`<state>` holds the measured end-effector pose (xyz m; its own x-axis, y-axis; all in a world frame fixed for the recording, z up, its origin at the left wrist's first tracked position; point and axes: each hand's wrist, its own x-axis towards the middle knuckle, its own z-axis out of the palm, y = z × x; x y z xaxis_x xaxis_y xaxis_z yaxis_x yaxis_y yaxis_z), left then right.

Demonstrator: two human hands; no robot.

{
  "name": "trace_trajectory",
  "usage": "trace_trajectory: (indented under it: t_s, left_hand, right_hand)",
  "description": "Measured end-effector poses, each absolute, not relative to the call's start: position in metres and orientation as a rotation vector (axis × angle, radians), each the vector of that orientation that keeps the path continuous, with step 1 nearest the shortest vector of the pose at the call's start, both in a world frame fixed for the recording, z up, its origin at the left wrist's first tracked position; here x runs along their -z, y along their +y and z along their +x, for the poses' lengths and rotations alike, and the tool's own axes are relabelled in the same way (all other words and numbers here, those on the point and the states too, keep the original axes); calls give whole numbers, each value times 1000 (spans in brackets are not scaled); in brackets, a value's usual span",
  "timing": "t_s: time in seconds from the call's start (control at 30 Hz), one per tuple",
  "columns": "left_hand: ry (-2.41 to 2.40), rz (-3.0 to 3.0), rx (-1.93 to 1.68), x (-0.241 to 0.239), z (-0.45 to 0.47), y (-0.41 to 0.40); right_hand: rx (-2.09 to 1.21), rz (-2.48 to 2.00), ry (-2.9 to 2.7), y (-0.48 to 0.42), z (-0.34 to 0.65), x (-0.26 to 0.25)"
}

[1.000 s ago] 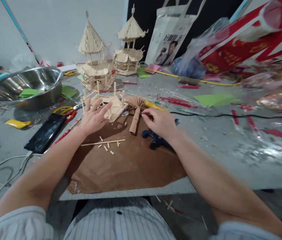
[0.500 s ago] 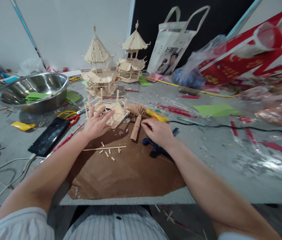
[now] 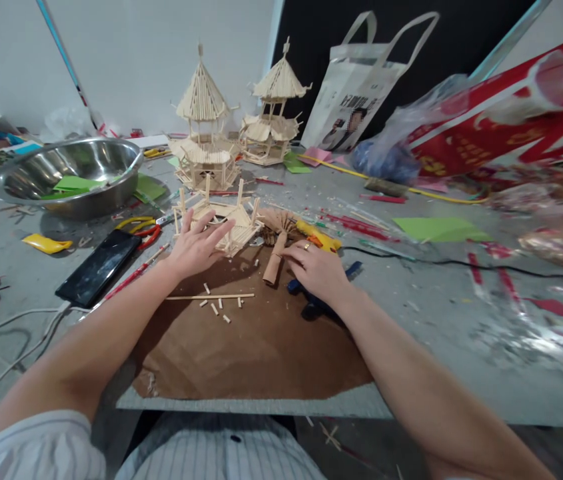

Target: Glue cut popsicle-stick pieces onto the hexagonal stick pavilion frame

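Observation:
My left hand [image 3: 200, 248] rests with its fingers spread on the near left side of a low wooden-stick frame [image 3: 241, 230] with upright posts. At the right, my right hand [image 3: 318, 268] has its fingertips pinched against the side of a rolled brown paper tube [image 3: 274, 262] with a fanned, fringed top. Under and behind that hand lies a dark blue tool [image 3: 314, 308], partly hidden. A yellow-handled tool [image 3: 318, 235] is just beyond it. Short cut stick pieces [image 3: 215, 309] and one long thin stick [image 3: 216, 297] lie on the brown sheet [image 3: 256, 360].
Two finished-looking stick pavilions [image 3: 204, 113] [image 3: 281, 87] stand behind the frame. A steel bowl [image 3: 111, 190], a black phone [image 3: 96, 267] and orange-yellow pliers [image 3: 146, 233] are at left. A white tote bag [image 3: 348, 87] and a red bag [image 3: 501, 127] stand at back right. A black cable [image 3: 441, 253] crosses the table.
The view has shifted slightly, so the background sits further right. My right hand's fingers have turned and reach a little more over the paper tube. My left hand stays on the frame.

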<state>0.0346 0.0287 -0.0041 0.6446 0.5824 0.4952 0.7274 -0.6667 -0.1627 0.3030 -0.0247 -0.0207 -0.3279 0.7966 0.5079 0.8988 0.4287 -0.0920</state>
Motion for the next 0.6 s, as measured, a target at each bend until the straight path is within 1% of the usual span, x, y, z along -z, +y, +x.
trace_trajectory:
  t_s: [0.6]
  left_hand:
    - [-1008, -2507, 633, 8, 34, 31]
  right_hand:
    - [198, -1525, -2261, -24, 303, 21]
